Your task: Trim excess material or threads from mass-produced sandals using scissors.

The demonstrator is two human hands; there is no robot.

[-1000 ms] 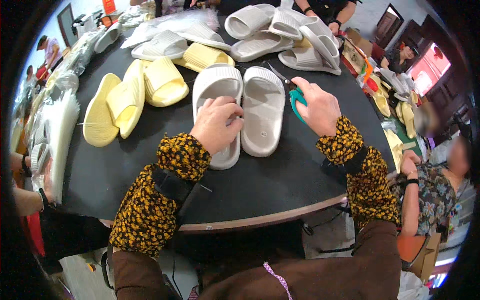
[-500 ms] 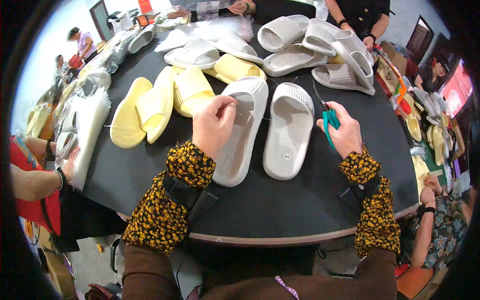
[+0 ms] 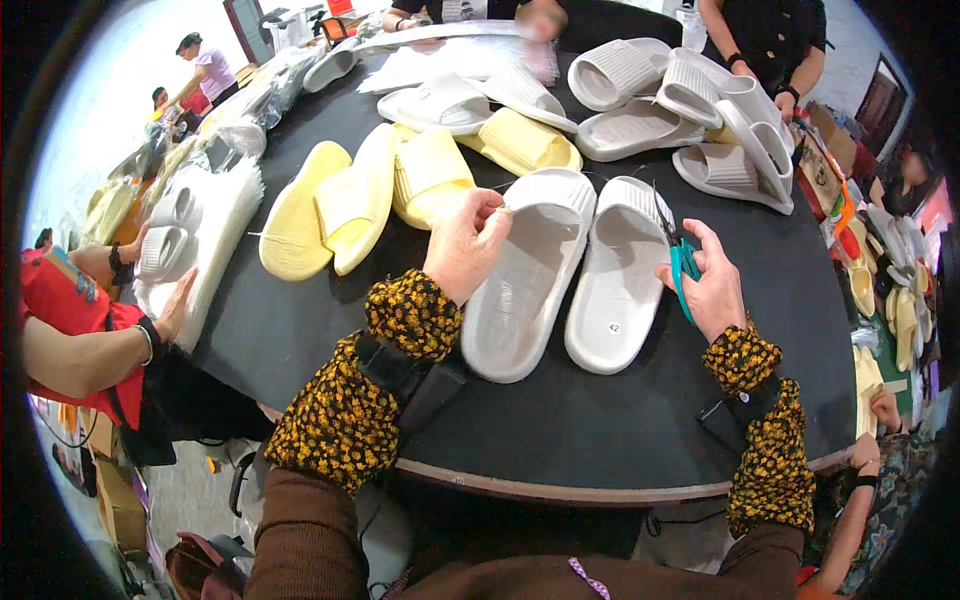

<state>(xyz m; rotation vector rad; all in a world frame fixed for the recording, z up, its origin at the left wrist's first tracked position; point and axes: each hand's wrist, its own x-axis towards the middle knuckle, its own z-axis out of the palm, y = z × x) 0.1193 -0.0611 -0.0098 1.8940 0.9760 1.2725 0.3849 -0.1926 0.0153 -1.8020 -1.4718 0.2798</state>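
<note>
Two pale grey slide slippers lie side by side before me, toes pointing away: a left slipper [image 3: 520, 290] and a right slipper [image 3: 612, 300] with a small round white sticker on its heel. My left hand [image 3: 466, 245] is closed in a pinch beside the left slipper's strap; what its fingertips hold, if anything, is too small to make out. In my right hand [image 3: 718, 290] is a pair of scissors [image 3: 684, 275] with teal handles. Its dark blades point away from me, close against the right slipper's strap.
Yellow slippers [image 3: 305, 215] lie left on the black table [image 3: 760, 340]. More grey slippers [image 3: 640, 135] are piled at the far right. Clear plastic bags [image 3: 225, 220] line the left edge, where a co-worker's hand [image 3: 175, 308] rests. Other people stand around the table.
The two grey slippers now lie closer together at their toe ends. My scissors' blades are nearer the right slipper's strap. The whole view has shifted, moving the scene rightward.
</note>
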